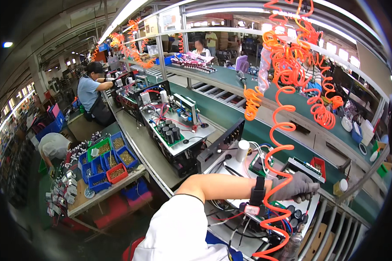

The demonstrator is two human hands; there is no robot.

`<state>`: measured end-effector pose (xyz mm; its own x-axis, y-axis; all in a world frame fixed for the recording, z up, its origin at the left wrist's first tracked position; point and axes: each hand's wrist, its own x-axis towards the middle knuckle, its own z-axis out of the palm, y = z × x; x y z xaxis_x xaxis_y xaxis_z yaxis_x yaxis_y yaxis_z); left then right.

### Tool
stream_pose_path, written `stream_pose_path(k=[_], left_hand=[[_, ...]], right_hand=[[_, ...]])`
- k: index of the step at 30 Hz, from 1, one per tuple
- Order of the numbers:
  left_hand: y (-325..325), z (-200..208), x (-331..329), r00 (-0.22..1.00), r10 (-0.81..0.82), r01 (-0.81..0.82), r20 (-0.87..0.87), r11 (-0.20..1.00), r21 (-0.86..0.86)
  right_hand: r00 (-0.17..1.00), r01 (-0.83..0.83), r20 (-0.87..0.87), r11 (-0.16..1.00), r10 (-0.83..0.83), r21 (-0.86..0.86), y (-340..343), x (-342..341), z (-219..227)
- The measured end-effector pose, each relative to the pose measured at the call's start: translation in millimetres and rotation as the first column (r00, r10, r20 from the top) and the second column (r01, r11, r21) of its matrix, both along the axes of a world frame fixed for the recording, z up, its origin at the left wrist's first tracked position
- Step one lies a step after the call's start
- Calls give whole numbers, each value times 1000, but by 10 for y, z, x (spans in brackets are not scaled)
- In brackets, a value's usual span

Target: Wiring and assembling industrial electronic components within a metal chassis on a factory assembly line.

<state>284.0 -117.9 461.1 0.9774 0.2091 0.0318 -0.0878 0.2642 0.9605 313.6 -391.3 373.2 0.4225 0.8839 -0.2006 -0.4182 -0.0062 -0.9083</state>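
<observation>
- Far left, we've got a low wooden side table point(101, 193) loaded with blue, green and red plastic parts bins point(107, 157) full of small brownish hardware, and a person in a pale top bending down just beside it.
- Further back along the line, another person in a blue shirt point(88, 90) is working at an open black chassis.
- In the middle, an open black metal chassis with a green circuit board and black cylinder capacitors point(172, 135) sits on the conveyor, red and blue wires running over it.
- Next comes the open unit with white panel and green boards point(265, 174) right in front of us, a white cylinder point(242, 150) standing on it.
- Our one visible arm reaches across that unit; the grey knit-gloved hand point(297, 186) with a black wrist strap is closed around a dark tool handle point(312, 188) at the unit's right edge. We can't tell which hand it is.
- An orange coiled air hose point(278, 150) hangs down just by the wrist.
</observation>
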Motion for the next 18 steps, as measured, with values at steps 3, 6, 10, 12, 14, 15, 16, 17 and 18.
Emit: stream_pose_path(k=[3, 6, 10, 12, 14, 15, 16, 17, 18], left_hand=[[-10, -3, 37, 998, -60, 59, -13, 998, -33], [-2, 21, 57, 996, -40, 50, -79, 990, 133], [1, -23, 63, 998, -52, 61, -33, 922, 382], [7, -73, 106, 990, -96, 123, -101, 945, 302], [23, -97, 193, 973, -198, 224, -122, 936, 271], [14, -107, 241, 965, -205, 235, -162, 953, 194], [51, -113, 264, 969, -196, 210, -152, 975, 80], [80, -121, 328, 984, -11, 96, -179, 877, 471], [147, -139, 366, 997, 31, -81, 76, 507, 858]], right_hand=[[1000, 14, -13, 1000, -14, -3, -41, 9, 6], [999, 29, -29, 1000, -29, -8, -97, 18, 26], [996, 73, -50, 997, -73, 2, -235, 16, 84], [991, 120, -60, 993, -119, 3, -321, 25, 119], [985, 172, 22, 985, -172, 1, -429, 37, 137], [987, 155, -54, 988, -155, 7, -479, 66, 137], [986, 163, -46, 987, -162, 6, -529, 88, 136], [984, 172, -36, 983, -175, -65, -590, 131, 146], [983, 185, -2, 979, -185, -82, -602, 174, 137]])
